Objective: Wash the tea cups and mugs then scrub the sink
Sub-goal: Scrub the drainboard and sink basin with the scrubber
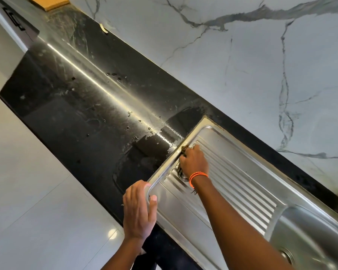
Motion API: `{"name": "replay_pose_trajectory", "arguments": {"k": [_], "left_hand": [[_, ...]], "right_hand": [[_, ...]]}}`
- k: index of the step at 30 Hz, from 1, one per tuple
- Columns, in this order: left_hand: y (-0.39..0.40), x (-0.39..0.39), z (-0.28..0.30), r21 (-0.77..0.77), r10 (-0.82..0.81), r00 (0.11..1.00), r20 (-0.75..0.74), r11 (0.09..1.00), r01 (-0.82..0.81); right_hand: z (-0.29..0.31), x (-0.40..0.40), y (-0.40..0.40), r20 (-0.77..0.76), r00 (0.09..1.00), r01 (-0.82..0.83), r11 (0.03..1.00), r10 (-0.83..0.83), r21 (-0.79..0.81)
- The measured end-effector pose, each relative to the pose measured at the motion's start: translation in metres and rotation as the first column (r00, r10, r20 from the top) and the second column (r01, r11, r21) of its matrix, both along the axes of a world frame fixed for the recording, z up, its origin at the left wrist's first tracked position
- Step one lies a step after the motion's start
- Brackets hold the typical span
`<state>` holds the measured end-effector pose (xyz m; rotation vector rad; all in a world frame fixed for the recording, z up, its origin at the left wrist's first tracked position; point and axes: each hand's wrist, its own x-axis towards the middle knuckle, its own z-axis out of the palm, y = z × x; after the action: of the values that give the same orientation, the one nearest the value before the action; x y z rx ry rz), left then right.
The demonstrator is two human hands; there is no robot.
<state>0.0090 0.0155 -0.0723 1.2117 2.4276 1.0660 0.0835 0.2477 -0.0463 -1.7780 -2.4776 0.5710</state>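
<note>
A right hand (194, 161) clutches a dark scrubbing pad (181, 173) against the ribbed stainless-steel sink drainboard (238, 184), at its outer rim; the left hand (139, 213) lies flat, fingers straight, on the near corner. Wet black stone countertop (82, 106) stretches beyond, under a white veined marble wall (242, 65).

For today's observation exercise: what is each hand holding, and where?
Right hand grips a dark scrubber bunched beneath its fingers; left hand holds nothing, resting on the sink corner.

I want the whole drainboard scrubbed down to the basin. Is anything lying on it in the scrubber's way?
Nothing visible does. The right hand presses the scrubber at the drainboard's far end, and the ribs toward the basin lie bare.
</note>
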Motion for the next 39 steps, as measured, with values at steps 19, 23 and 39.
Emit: {"name": "replay_pose_trajectory", "arguments": {"k": [19, 23, 39], "left_hand": [[-0.006, -0.003, -0.001, 0.075, -0.003, 0.999, 0.045, 0.997, 0.0], [-0.005, -0.002, -0.003, 0.046, 0.001, 0.999, 0.04, 0.999, -0.003], [-0.004, 0.004, 0.0, -0.024, 0.016, 1.0, -0.026, 1.0, -0.016]], "right_hand": [[-0.002, 0.027, -0.122, -0.024, 0.78, -0.625, 0.78, 0.625, -0.002], [-0.001, 0.037, -0.125, -0.078, 0.731, -0.682, 0.73, 0.678, -0.04], [-0.011, 0.239, -0.135, -0.158, 0.75, -0.661, 0.724, 0.642, -0.197]]}}
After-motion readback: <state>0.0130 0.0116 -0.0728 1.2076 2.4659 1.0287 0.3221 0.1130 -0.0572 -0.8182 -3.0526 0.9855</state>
